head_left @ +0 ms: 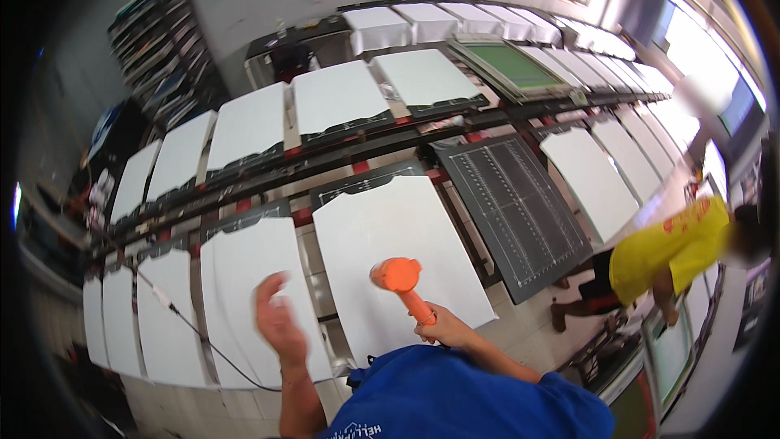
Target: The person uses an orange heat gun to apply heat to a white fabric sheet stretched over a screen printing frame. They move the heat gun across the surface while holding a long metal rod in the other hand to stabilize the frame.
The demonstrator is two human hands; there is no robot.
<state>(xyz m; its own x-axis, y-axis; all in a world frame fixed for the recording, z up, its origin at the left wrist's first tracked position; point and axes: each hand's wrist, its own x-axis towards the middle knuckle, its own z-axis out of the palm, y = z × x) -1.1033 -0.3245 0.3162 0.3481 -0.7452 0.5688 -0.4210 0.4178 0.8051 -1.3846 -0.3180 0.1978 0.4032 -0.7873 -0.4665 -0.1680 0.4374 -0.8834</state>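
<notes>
My right hand grips the handle of an orange hair dryer, its round body over a white cloth piece spread on a dark board. The cloth has a curved cut at its far edge, like a shirt's neckline. To the left, my left hand is raised, somewhat blurred, with its fingers loosely apart and nothing visible in it. Beneath it lies another white cloth piece on the neighbouring board.
A bare dark board with white grid marks stands to the right. A dark cable crosses the left boards. Beyond, a framed green screen rests on the far row. A person in a yellow shirt works at right, by another screen frame.
</notes>
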